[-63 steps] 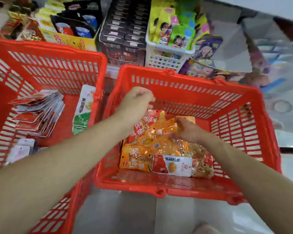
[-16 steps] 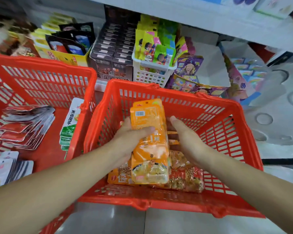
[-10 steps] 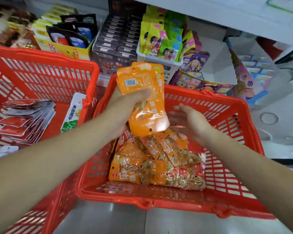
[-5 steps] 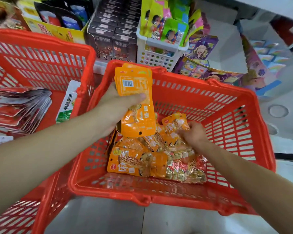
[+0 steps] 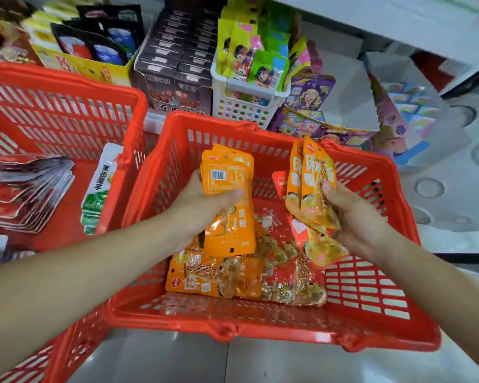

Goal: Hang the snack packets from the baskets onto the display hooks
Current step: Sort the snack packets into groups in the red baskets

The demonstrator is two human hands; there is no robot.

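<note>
A stack of orange packets [image 5: 228, 205] is held upright in the left grip [image 5: 205, 208], the thumb pressed across the barcoded back and the fingers curled behind it. The change is on the other side: half a second ago the right grip [image 5: 357, 219] was buried in the loose heap [image 5: 233, 277] on the basket floor, and it has since been raised with a second bunch [image 5: 313, 186] of orange packets clamped between thumb and fingers, printed fronts toward the camera. The two bundles are now held level, near each other but apart, with the heap directly below both grips and the red basket [image 5: 260, 330] surrounding them. To the left of the left grip, a second basket [image 5: 67, 87] is seen with fanned red packets [image 5: 25, 189] and a green-and-white packet [image 5: 100, 189] leaning on its wall. The display hooks are not in view; only boxed and bagged goods are seen beyond the grips. It is judged that gathering is under way rather than hanging: the second bunch will probably be added to the stack so the hang holes can be aligned. Much of the heap remains, so the task appears to be at an early stage.
</note>
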